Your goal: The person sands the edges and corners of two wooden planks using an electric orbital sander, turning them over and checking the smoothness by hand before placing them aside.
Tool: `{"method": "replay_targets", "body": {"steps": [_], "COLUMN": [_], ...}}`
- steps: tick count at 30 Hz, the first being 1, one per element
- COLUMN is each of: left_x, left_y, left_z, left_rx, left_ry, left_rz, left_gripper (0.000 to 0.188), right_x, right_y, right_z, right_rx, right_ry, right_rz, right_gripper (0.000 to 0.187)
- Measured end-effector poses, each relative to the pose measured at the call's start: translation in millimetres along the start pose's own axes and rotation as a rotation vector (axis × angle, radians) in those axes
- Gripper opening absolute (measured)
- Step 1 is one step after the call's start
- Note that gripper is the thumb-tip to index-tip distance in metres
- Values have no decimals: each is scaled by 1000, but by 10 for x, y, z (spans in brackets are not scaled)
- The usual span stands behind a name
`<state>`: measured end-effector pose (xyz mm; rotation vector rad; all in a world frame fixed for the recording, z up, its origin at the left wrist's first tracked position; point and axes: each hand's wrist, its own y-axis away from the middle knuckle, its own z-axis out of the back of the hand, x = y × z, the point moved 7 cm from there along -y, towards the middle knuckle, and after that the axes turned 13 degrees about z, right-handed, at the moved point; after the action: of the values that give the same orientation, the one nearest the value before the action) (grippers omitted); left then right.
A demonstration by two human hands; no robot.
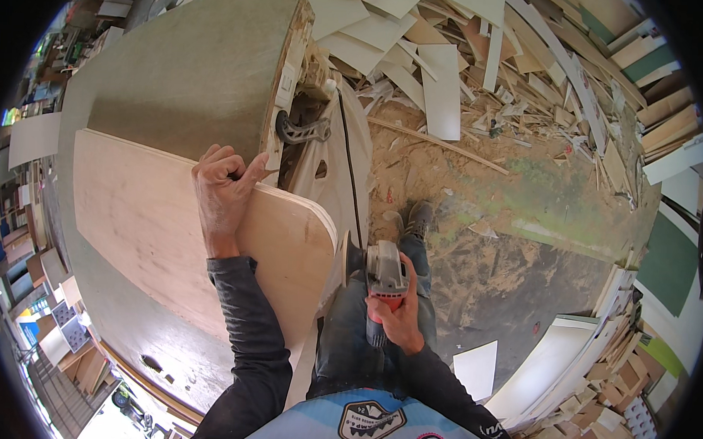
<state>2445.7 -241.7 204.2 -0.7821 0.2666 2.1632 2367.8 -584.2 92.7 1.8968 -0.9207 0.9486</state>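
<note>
A stack of pale plywood panels [146, 224] with a rounded right end lies on the worktable. My left hand [221, 192] rests across the stack, its fingers curled at the far edge and its thumb pointing right. Just right of the rounded end, my right hand [399, 318] is wrapped around the grey and red body of an angle grinder [388, 273]. The grinder's round disc [352, 260] faces the panel edge, close beside it; whether they touch I cannot tell. A black cord [348, 153] runs up from the grinder's area toward the table's side.
The large worktable [179, 59] reaches away to the upper left. A dark clamp [304, 130] sticks out from its right side. Board offcuts [441, 91] are heaped on the sawdust-covered floor [423, 164] ahead. Leaning white boards [552, 362] stand at the lower right.
</note>
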Motion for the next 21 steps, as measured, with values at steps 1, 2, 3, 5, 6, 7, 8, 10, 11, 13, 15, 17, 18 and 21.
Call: {"method": "replay_targets", "body": {"steps": [1,2,3,5,6,7,8,10,11,13,15,17,18,21], "left_x": [1,-3,-6,-14,-21,-25,-27,-29,-27,-24,-17,-24,-36,-18], "left_y": [2,2,2,-1,-3,-5,-3,0,-1,-4,0,-1,-3,-2], "left_z": [-3,4,10,10,4,-2,1,7,10,17,1,2,10,3], "left_rx": [0,-1,-2,-1,0,2,2,2,2,3,4,4,3,5], "left_ry": [1,0,-1,0,2,4,6,9,6,0,0,2,5,8], "left_rz": [1,-1,-3,-9,-12,-16,-14,-11,-10,-7,-5,-10,-16,-12], "left_gripper": [49,50,50,50,50,50,50,51,51,50,50,50,49,49], "right_x": [-6,-9,-12,-47,-55,-64,-66,-105,-144,-171,-160,-159,-159,-191], "right_y": [40,70,90,108,93,75,12,-68,-90,-102,-103,-33,22,167], "right_z": [14,16,13,17,12,6,-2,9,21,24,20,33,40,43], "right_rx": [27,56,85,61,53,46,46,28,10,-15,-34,-15,-5,18], "right_ry": [36,71,106,39,35,30,54,57,38,5,-21,-7,-1,0], "right_rz": [18,37,56,32,31,31,41,-3,-57,-89,-42,36,75,54], "right_gripper": [95,97,98,99,100,100,99,99,98,97,96,96,96,98]}}
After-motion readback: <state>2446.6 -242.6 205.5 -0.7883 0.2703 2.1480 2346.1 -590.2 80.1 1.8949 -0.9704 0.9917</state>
